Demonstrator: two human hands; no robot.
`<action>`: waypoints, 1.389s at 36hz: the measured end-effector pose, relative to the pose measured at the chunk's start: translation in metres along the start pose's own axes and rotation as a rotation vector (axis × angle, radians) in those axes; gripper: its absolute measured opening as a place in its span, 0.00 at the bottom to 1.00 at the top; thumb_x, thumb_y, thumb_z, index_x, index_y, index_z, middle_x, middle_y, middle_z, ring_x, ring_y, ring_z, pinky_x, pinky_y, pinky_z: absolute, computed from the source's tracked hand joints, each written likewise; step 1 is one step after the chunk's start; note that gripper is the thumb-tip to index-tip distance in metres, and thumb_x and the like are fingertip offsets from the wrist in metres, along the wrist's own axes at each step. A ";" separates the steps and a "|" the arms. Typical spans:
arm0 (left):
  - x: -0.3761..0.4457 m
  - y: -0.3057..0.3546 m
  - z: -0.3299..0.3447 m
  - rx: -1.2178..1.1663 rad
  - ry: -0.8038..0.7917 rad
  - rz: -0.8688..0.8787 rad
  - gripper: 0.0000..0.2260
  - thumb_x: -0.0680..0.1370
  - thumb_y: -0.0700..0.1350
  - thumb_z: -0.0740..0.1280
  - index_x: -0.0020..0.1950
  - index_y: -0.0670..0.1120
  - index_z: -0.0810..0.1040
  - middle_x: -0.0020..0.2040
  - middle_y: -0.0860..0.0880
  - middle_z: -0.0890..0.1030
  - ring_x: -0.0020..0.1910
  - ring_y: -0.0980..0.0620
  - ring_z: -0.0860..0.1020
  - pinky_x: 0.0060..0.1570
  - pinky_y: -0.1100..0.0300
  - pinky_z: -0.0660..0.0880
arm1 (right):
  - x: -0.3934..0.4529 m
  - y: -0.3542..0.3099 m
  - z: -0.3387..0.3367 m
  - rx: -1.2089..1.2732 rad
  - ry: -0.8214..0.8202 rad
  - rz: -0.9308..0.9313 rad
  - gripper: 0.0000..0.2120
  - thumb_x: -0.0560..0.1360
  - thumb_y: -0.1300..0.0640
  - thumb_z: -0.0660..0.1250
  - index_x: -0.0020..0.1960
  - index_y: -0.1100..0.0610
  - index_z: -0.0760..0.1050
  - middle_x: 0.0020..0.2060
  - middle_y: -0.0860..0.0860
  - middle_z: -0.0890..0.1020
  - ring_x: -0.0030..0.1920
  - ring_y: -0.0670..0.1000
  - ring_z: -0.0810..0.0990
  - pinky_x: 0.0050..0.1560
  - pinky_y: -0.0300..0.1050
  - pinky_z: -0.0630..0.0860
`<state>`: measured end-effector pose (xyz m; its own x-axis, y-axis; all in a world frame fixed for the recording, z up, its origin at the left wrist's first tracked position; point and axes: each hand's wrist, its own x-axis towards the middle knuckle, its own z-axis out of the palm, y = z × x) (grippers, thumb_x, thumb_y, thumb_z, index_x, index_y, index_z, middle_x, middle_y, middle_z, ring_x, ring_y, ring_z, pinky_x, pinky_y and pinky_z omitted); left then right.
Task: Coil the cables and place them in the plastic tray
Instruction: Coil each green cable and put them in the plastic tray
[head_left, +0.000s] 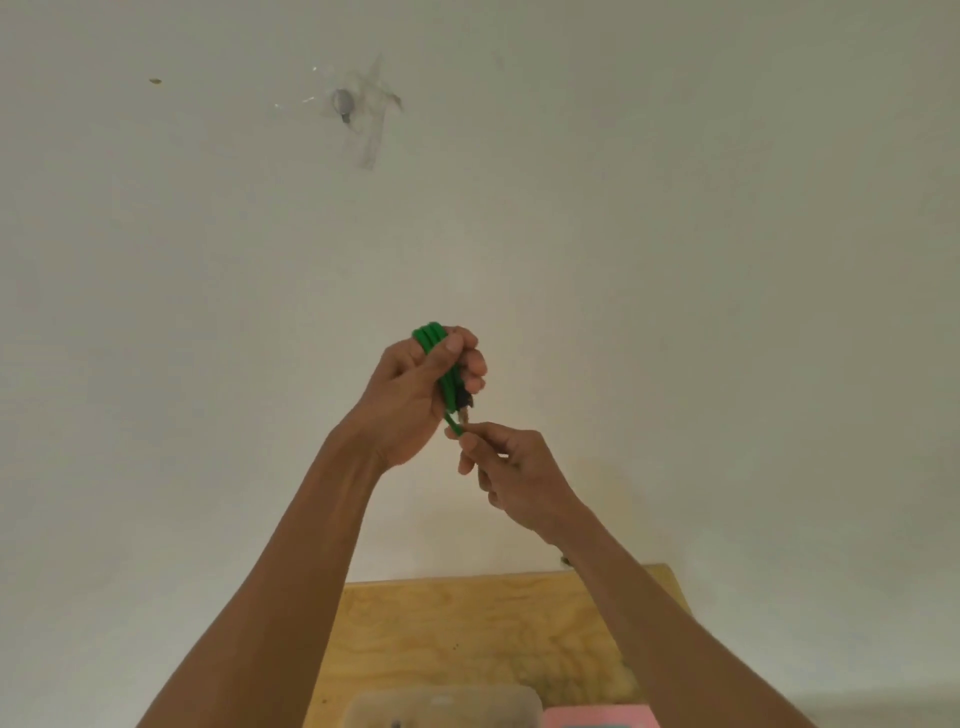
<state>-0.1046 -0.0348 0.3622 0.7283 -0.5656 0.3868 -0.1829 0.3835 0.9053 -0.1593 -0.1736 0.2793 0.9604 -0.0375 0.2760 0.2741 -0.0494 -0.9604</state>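
A green cable (439, 358) is wound into a tight coil and held up in front of the wall. My left hand (410, 400) is closed around the coil, thumb pressed on its top. A dark plug end sticks out below the fingers. My right hand (511, 473) pinches the loose green end of the cable just under the coil. At the bottom edge a translucent plastic tray (441, 704) lies on the wooden table (467, 629), well below both hands.
A pink object (597, 717) lies right of the tray at the frame's bottom edge. The pale wall (675, 260) fills most of the view, with a taped metal hook (344, 104) high up on it.
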 end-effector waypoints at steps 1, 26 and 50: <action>0.002 -0.001 -0.005 0.051 0.025 0.006 0.08 0.83 0.42 0.60 0.53 0.40 0.76 0.39 0.47 0.81 0.37 0.50 0.77 0.49 0.52 0.73 | -0.001 0.000 0.001 -0.016 0.015 -0.009 0.08 0.81 0.58 0.65 0.55 0.56 0.83 0.33 0.48 0.80 0.27 0.48 0.64 0.26 0.36 0.63; -0.041 -0.013 0.021 -0.173 -0.188 -0.233 0.23 0.83 0.58 0.53 0.48 0.40 0.77 0.32 0.43 0.75 0.29 0.48 0.72 0.45 0.51 0.76 | 0.041 -0.042 -0.023 -0.052 -0.087 -0.192 0.13 0.78 0.71 0.63 0.39 0.63 0.82 0.32 0.57 0.83 0.33 0.53 0.82 0.38 0.42 0.79; -0.037 -0.030 -0.010 0.599 -0.134 -0.326 0.33 0.81 0.65 0.44 0.44 0.40 0.76 0.33 0.43 0.80 0.33 0.46 0.76 0.39 0.53 0.73 | 0.024 -0.063 -0.042 -0.607 -0.122 -0.211 0.10 0.67 0.52 0.80 0.44 0.54 0.83 0.36 0.47 0.84 0.37 0.52 0.82 0.42 0.53 0.81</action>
<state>-0.1192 -0.0180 0.3187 0.7271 -0.6838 0.0617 -0.3296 -0.2689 0.9050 -0.1558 -0.2129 0.3480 0.8977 0.1460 0.4157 0.4145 -0.5998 -0.6844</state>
